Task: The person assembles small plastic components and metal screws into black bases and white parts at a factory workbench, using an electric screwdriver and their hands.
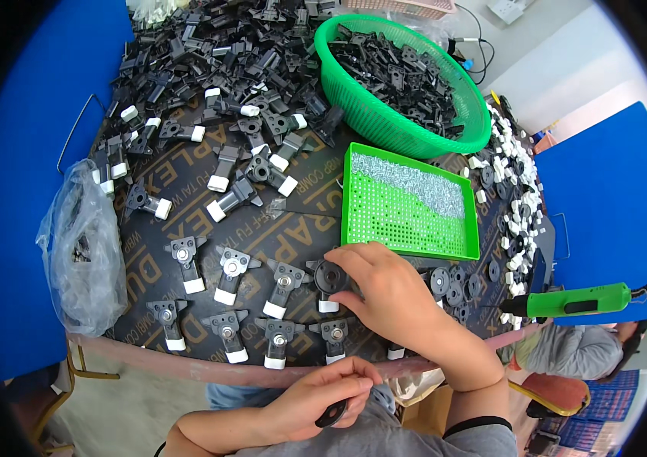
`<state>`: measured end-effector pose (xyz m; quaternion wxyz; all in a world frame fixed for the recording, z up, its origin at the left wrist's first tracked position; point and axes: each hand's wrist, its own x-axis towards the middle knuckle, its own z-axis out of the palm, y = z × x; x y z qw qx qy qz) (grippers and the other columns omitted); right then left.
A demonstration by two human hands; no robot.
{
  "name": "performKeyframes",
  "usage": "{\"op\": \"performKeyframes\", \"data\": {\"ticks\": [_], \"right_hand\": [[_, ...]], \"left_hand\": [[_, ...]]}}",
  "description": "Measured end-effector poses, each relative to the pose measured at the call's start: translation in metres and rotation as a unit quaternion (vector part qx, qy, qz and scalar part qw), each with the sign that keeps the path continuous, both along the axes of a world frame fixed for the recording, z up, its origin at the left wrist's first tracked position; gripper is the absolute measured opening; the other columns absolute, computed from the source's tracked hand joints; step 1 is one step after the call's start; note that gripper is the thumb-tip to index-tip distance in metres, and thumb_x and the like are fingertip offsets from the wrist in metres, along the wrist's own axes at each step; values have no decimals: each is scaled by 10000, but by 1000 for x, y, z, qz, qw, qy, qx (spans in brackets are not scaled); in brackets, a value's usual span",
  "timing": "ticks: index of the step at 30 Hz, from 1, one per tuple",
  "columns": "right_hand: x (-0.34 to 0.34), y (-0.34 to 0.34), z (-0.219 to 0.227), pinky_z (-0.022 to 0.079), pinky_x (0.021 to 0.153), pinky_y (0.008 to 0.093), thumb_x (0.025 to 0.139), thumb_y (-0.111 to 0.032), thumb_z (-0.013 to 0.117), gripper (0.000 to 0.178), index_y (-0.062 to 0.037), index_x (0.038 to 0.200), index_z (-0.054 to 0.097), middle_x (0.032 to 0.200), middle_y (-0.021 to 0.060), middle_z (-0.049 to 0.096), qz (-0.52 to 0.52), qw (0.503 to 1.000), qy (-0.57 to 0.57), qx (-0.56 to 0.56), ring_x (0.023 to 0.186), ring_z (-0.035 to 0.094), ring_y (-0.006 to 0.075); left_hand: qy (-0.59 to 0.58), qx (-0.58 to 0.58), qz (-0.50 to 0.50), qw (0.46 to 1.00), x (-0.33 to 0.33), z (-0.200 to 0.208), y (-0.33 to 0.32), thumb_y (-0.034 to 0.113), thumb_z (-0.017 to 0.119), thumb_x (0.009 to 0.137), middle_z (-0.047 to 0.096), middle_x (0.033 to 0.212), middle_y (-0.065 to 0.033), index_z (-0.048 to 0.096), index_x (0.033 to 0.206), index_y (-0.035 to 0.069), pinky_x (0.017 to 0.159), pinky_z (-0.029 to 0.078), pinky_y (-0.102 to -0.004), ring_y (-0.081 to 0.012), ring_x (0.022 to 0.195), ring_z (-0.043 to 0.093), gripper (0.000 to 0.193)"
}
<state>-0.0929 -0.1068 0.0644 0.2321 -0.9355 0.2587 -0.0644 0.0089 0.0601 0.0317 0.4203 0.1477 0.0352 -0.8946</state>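
Note:
My right hand (pixel 388 293) pinches a black round disc (pixel 329 277) between thumb and fingers. The disc lies over a black plastic bracket with a white end cap (pixel 328 306), covering most of its top. Below it, at the table's front edge, my left hand (pixel 316 396) is closed around another black disc (pixel 333 413). Several like brackets stand in two rows to the left, such as one bracket (pixel 285 282) with a silver round piece at its centre. A bracket (pixel 334 333) in the front row sits just below my right hand's disc.
A green perforated tray (pixel 471 228) of small metal screws lies beyond my right hand. Behind it stands a green basket (pixel 369 126) of black parts. Loose black discs (pixel 439 282) and white caps (pixel 518 175) lie rightward, near a green electric screwdriver (pixel 579 301). A plastic bag (pixel 83 259) lies left.

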Motion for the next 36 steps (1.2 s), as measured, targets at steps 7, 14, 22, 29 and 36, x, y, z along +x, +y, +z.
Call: {"op": "performKeyframes", "data": {"ticks": [7, 14, 22, 29, 36], "right_hand": [[-3, 2, -3, 510, 885, 433, 724, -108, 799, 506, -24, 1182, 601, 1127, 144, 657, -13, 1000, 10, 3, 1037, 614, 358], [-13, 10, 34, 539, 770, 383, 692, -135, 853, 427, -38, 1080, 702, 1032, 125, 703, -63, 986, -153, -35, 902, 674, 302], [-61, 75, 37, 535, 761, 349, 743, -49, 795, 336, -29, 1067, 706, 1092, 111, 639, 101, 971, -139, 167, 919, 642, 257], [-78, 78, 13, 564, 738, 331, 725, 11, 798, 176, -39, 884, 742, 996, 95, 650, 13, 962, -265, 70, 890, 670, 242], [-80, 77, 2, 560, 693, 292, 674, 28, 822, 221, -59, 864, 749, 986, 90, 646, -13, 954, -301, 0, 852, 669, 223]], "left_hand": [[-2, -6, -1, 1000, -1, 2, 2, 117, 459, 1040, 459, 749, -15, 500, 1141, 29, 527, 311, -242, -89, 602, 391, 140], [-59, 21, 70, 996, -1, 11, 3, 156, 410, 1058, 430, 756, -16, 487, 1160, 46, 548, 326, -260, -106, 612, 384, 169], [-197, 108, 158, 962, -23, 15, -1, 238, 433, 1068, 501, 831, -19, 495, 1187, 82, 648, 399, -244, -113, 726, 468, 206], [-209, -24, 280, 937, -17, 12, 13, 265, 435, 1057, 582, 1068, -92, 462, 1207, 59, 757, 465, -338, -178, 918, 562, 256], [-327, -169, 282, 886, -17, 10, 17, 62, 506, 1019, 553, 1066, -75, 441, 1189, 15, 835, 492, -299, -116, 931, 559, 188]]}}
